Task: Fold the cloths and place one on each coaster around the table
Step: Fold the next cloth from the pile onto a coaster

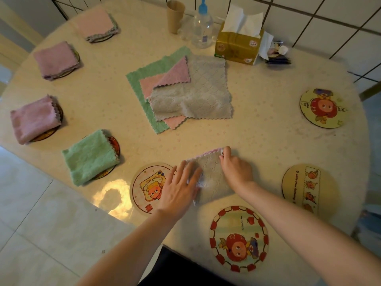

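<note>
Round table [268, 129] with a glossy cream top, faintly star-patterned, showing a bright reflection near its left edge. Wall [329, 15] behind in white tiles with dark grout lines. Floor [31, 213] of large pale tiles at lower left.

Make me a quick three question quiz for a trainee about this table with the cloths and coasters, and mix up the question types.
1. True or false: the left hand lies flat with straight fingers on the grey cloth.
2. How many coasters already carry a folded cloth?
A. three
B. four
C. five
3. Fill in: the right hand pinches the grey cloth at its far ____.

Key
1. True.
2. C. All five sit along the table's left side, such as the green folded cloth; four coasters remain bare, for example the one by the tiled wall.
3. Corner.
</note>
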Motion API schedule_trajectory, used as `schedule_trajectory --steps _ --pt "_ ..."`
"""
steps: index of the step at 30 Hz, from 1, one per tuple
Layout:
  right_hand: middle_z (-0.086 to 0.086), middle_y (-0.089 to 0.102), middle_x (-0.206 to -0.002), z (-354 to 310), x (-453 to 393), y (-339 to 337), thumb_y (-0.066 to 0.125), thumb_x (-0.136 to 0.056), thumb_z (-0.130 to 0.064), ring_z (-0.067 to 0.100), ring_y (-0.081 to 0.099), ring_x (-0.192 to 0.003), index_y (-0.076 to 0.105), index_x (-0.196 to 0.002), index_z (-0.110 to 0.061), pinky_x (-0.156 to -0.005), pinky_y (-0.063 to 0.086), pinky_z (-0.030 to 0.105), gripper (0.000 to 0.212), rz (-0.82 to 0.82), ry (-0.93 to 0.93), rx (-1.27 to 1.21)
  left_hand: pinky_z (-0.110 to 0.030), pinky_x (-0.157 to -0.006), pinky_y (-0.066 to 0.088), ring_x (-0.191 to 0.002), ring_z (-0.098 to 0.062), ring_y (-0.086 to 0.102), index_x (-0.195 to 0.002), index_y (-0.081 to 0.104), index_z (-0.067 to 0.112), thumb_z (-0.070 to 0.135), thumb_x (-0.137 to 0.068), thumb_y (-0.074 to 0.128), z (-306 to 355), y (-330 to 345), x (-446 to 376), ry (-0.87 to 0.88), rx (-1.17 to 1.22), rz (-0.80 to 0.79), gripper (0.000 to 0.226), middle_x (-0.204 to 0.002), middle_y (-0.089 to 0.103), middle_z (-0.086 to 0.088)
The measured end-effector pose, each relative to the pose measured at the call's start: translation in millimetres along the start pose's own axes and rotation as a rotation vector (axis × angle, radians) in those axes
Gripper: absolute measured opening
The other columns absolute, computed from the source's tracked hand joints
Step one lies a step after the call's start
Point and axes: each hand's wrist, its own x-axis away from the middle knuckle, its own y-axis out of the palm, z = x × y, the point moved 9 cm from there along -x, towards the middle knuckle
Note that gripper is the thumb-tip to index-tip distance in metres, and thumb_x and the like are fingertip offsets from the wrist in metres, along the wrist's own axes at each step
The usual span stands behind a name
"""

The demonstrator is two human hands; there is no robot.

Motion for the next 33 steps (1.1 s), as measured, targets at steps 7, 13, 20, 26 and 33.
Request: schedule_trajectory --steps 7,13,20,26,33 --pt "0.010 0.060 -0.095 0.2 -1.0 1.8 0.053 -0.094 -0.018 0.025 0.059 -0.055 0.014 -0.139 -0.014 -0.045 0.049 0.033 0.060 0.008 -0.073 0.073 -0.049 -0.115 0.008 -0.146 -0.028 0.006 -0.151 0.016 0.011 0.064 -0.091 0.028 -18.0 32.1 13.8 -0.095 -0.013 -0.266 0.081 -0.159 0.012 -0.006" --pt "0.008 0.055 -0.115 28.1 22.7 5.0 0.049 -0.095 -0.032 0.019 0.061 -0.083 0.038 -0.129 -0.007 -0.062 0.053 0.030 0.043 -0.058 0.311 -0.469 -0.035 -0.115 0.029 -0.142 -0.023 0.023 -0.148 0.027 0.013 0.016 -0.090 0.055 -7.2 -7.2 16.3 -0.310 0.479 -0.044 0.064 -0.152 0.029 -0.004" --pt "0.004 0.057 -0.076 36.2 32.6 23.8 0.056 -0.087 -0.026 0.023 0.057 -0.072 0.048 -0.081 -0.018 -0.061 0.046 0.033 0.013 -0.288 0.500 -0.797 -0.025 -0.072 0.049 -0.101 -0.018 0.052 -0.122 0.045 0.017 0.006 -0.080 0.063 -16.5 22.5 38.2 -1.100 1.169 -0.087 0.047 -0.114 0.053 -0.001" --pt "0.006 0.061 -0.085 40.1 31.5 27.0 0.060 -0.085 -0.029 0.021 0.060 -0.075 0.053 -0.104 -0.006 -0.064 0.047 0.030 0.031 -0.443 0.654 -0.955 -0.030 -0.056 0.048 -0.069 -0.022 0.055 -0.106 0.055 0.000 0.012 -0.075 0.072 -19.1 39.5 34.2 -1.371 1.539 -0.116 0.037 -0.081 0.055 -0.010" --pt "0.006 0.065 -0.100 0.2 18.3 6.7 0.062 -0.087 -0.032 0.024 0.061 -0.093 0.059 -0.109 -0.007 -0.086 0.049 0.039 0.033 -0.453 0.506 -1.049 -0.024 -0.057 0.039 -0.066 -0.018 0.050 -0.097 0.064 0.008 0.022 -0.082 0.071 -50.5 13.6 44.8 -1.324 1.512 0.008 0.022 -0.077 0.057 -0.006"
